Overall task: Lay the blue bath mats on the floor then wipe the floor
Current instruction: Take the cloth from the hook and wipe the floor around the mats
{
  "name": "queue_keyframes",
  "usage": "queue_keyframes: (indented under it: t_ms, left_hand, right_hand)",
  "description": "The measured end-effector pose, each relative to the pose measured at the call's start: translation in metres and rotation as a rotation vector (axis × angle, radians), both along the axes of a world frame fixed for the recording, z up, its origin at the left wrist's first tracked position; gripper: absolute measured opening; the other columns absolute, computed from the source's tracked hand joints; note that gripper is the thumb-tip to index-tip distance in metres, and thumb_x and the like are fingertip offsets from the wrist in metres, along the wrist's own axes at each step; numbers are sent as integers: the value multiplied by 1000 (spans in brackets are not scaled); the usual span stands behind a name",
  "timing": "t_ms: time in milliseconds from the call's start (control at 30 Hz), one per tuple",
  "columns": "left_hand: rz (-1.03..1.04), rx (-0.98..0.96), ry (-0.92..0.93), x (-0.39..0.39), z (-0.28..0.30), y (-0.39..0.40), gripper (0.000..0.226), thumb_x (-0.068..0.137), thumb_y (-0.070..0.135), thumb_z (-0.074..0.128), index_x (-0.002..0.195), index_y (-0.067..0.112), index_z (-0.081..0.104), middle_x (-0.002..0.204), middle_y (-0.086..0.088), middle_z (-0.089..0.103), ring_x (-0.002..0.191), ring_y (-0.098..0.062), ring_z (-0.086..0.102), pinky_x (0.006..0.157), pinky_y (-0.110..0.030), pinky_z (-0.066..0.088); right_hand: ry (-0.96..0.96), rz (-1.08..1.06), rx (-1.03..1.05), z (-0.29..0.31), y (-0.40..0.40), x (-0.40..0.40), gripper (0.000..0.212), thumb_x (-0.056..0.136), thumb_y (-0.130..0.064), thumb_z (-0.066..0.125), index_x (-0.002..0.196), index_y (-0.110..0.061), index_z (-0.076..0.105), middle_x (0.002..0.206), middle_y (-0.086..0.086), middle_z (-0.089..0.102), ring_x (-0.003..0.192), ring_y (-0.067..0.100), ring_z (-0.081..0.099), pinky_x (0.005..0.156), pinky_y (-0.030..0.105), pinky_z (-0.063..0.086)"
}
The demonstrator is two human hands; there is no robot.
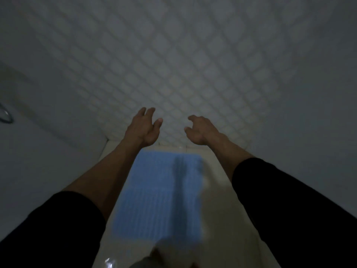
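**One blue mat down, both hands free above it**

I see both arms stretched forward over the floor (216, 219), and neither hand holds anything. My left hand (144, 128) is raised with its fingers (149, 112) loosely spread and slightly bent, thumb out to the side. My right hand (199, 130) hangs at about the same height, its fingers (191, 118) curled partway with clear gaps between them, closed on nothing. I judge this as the pose of hands that have let go of something, or are reaching toward the tiled wall (193, 64) ahead, but I cannot tell which.

The blue bath mat (154, 194) lies flat on the pale floor below and between my forearms, its far edge close to the foot of the wall. Set there lengthwise, it covers the strip of floor I stand at, which fits the laying step. The task speaks of mats in the plural; I see only one, so more may remain.

The room is dim and the picture soft. A shadow crosses the mat. The mat's near end fades into blur, and something pale and something shiny at the bottom edge are too unclear to name. A curved metal fitting (5, 115) is cut off at the left edge. No cloth or mop is in view.
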State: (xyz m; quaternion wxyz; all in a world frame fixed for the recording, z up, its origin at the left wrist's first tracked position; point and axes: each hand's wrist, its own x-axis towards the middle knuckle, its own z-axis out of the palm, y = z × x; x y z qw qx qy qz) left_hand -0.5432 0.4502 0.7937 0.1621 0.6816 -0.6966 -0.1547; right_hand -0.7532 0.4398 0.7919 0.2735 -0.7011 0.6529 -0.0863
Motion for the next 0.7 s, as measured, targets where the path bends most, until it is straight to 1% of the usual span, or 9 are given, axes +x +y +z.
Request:
queue_keyframes:
  t_ms: [100,267,400,500,600,700]
  left_hand:
    - [-34,-83,19,-19,45,-33,62,104,45,42,156,13,31,162,-20,27,150,-36,25,119,-48,29]
    - [-105,-227,40,-54,122,-98,62,103,46,42,156,15,31,162,-19,27,149,-36,28,119,-48,30]
    - [-172,-340,92,-88,181,-142,62,103,46,43,156,16,31,161,-17,29,148,-35,29,118,-48,30]
    - [-237,-400,119,-115,222,-162,62,103,46,44,156,16,30,162,-15,28,148,-33,29,118,-49,30]
    - [-294,-471,161,-142,252,-181,62,103,45,46,156,16,31,161,-14,28,145,-34,33,117,-48,32]
    - [-344,-481,154,-166,264,-195,63,103,45,46,156,16,31,161,-13,29,144,-35,35,116,-48,34]
  right_hand:
    - [4,-28,-72,45,-27,-23,65,99,-40,49,153,-12,28,155,17,34,143,31,33,114,34,29]
    - [19,-129,-238,125,-65,-61,63,98,-40,49,152,-15,30,154,16,37,140,32,37,114,39,34]
    - [44,-204,-359,188,-85,-98,63,98,-38,49,152,-14,30,154,15,37,140,31,37,114,38,33]
    - [40,-299,-442,231,-91,-123,62,98,-37,50,152,-16,30,153,14,39,139,32,39,112,38,35]
    - [23,-383,-550,259,-99,-144,59,97,-37,51,151,-19,32,151,13,40,136,32,41,111,42,37]
    - [46,-424,-582,271,-106,-163,60,96,-36,51,151,-21,31,151,11,40,136,32,40,110,43,38]
